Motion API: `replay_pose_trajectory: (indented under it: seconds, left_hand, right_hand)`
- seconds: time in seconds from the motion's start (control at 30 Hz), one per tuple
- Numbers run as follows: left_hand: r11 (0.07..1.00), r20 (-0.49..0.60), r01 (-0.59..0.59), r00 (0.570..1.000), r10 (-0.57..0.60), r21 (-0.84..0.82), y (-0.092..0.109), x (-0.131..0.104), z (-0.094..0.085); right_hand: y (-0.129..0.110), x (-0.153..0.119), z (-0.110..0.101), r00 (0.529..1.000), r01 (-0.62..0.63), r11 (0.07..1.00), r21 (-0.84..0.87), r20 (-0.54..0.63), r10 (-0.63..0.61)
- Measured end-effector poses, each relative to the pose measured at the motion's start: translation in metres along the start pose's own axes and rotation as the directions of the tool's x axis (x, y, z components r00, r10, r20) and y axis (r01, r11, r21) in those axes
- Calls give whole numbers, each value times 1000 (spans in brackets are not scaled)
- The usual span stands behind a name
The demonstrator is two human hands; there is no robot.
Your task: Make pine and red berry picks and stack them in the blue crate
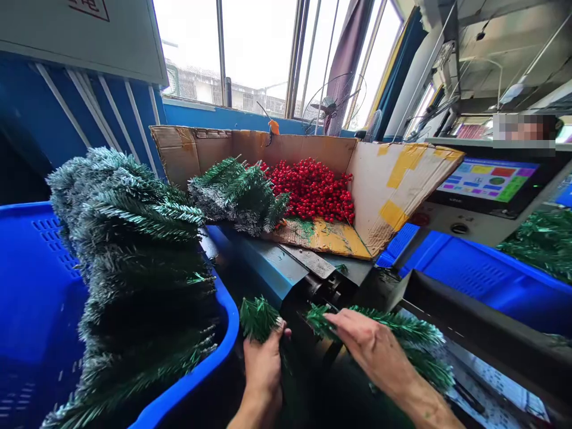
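Note:
At the bottom centre my left hand [264, 357] is closed round a short green pine sprig [258, 319], whose needles stick out above the thumb. To its right my right hand [364, 336] pinches the tip of a green pine branch [411, 329] with frosted ends, which runs beneath the hand to the right. Beyond both hands a cardboard box with an open front [388, 196] holds a bunch of red berries [313, 190] and a pile of frosted pine sprigs [239, 193].
A blue crate [227, 316] at the left is heaped with frosted pine branches [129, 238]. A metal machine part [272, 271] lies under the box. On the right stand a touch screen [487, 179] and another blue crate [473, 268]. A person's head shows behind the screen.

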State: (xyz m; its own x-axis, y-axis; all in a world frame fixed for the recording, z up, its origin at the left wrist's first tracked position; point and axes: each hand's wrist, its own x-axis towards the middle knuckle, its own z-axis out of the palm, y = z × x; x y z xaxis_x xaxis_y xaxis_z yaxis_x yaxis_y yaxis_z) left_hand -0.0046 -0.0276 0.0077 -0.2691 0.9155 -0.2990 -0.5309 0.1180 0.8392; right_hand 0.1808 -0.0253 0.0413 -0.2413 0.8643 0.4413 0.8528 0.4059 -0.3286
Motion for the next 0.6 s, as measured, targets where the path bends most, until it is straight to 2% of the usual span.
replay_pose_trajectory:
  seconds: [0.07, 0.13, 0.2, 0.43, 0.6]
  left_hand:
    - [998, 37, 16, 999, -19, 64, -2, -1, -5]
    - [990, 160, 23, 986, -45, 136, -6, -6, -7]
    - [986, 240, 45, 967, -83, 161, -12, -13, -6]
    - [951, 194, 223, 944, -266, 216, -36, -17, -12]
    - [944, 214, 234, 934, -285, 234, -41, -13, -14]
  right_hand:
    - [11, 3, 0, 999, -15, 979, -204, 28, 21]
    - [17, 8, 2, 996, -59, 905, -420, 41, 84]
    - [19, 14, 5, 991, -56, 838, -542, 72, 113]
    - [19, 25, 16, 986, -30, 825, -565, 119, 118]
    - [17, 28, 19, 986, -36, 825, -564, 112, 120]
